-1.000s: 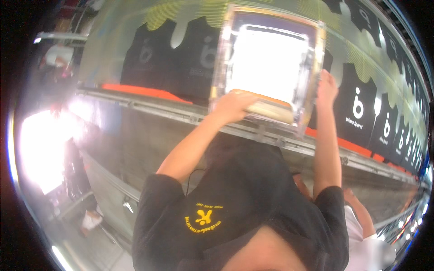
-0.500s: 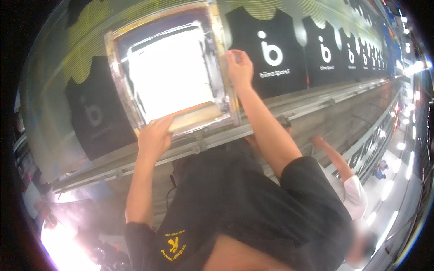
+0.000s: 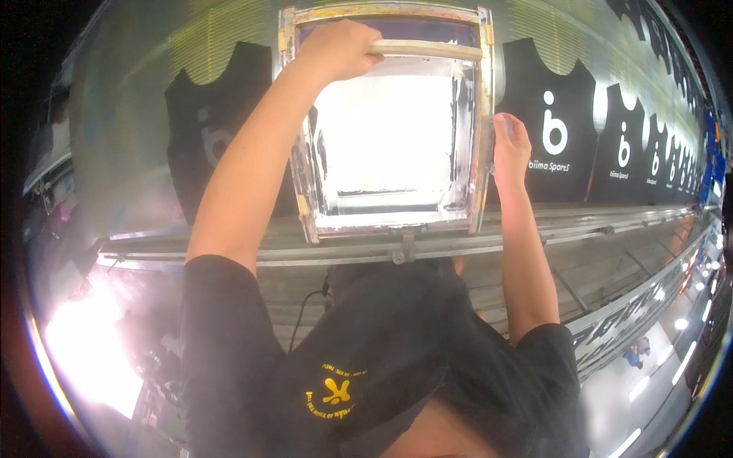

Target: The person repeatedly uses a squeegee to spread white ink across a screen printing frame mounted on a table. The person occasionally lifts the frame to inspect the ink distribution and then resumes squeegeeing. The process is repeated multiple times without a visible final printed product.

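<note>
My left hand [image 3: 340, 52] is wrapped round the left end of a wooden-handled squeegee [image 3: 431, 49]. The squeegee lies across the far end of a screen printing frame [image 3: 486, 91], whose mesh is bright with white ink [image 3: 385, 137]. Against the frame's right side, my right hand [image 3: 511, 143] has its fingers bent around the outer edge; their tips are partly hidden. Under the frame I cannot see what lies there. To its right is a black sleeveless shirt [image 3: 574, 130] with a white print, and to its left another black shirt [image 3: 191, 137] with a fainter print.
More black printed shirts [image 3: 624, 141] run along the long table [image 3: 126, 183] to the right. A metal rail [image 3: 336, 253] with a clamp [image 3: 403, 246] follows the table's near edge, between my body and the frame. A bright light glares at lower left.
The squeegee has gone from the near end of the frame to the far end in my left hand. My right hand stays at the frame's right side. The view has shifted; a co-worker is largely out of sight.
</note>
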{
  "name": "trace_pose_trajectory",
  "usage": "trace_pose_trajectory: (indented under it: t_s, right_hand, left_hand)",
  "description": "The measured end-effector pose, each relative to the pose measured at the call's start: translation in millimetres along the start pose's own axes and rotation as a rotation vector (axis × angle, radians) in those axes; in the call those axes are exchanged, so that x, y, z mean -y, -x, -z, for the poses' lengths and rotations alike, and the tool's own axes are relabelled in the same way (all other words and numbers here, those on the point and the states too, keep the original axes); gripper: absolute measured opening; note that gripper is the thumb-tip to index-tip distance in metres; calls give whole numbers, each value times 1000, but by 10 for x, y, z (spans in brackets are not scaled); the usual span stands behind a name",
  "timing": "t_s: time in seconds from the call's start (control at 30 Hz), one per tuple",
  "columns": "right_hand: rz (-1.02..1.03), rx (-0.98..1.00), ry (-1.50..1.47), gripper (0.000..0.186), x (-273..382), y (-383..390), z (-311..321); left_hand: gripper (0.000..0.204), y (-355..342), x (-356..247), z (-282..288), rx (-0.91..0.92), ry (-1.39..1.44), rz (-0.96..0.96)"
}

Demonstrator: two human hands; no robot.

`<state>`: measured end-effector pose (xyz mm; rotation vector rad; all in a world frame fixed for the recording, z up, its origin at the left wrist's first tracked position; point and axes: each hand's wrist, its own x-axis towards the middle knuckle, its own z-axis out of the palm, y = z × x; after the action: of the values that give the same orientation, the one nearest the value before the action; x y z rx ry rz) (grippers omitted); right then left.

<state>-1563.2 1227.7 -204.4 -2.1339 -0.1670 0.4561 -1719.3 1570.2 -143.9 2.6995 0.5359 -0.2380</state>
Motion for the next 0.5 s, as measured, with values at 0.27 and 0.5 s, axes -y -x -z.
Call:
trace_pose_trajectory:
  t_s: [0.27,0.5]
  right_hand:
    - [906,387,417,46,1324,-680,-485]
    - [728,440,885,40,1185,-315,-773]
  left_hand:
    - [54,-24,75,95,120,-99,130]
    - [58,362,-116,-181,-28,-89,152]
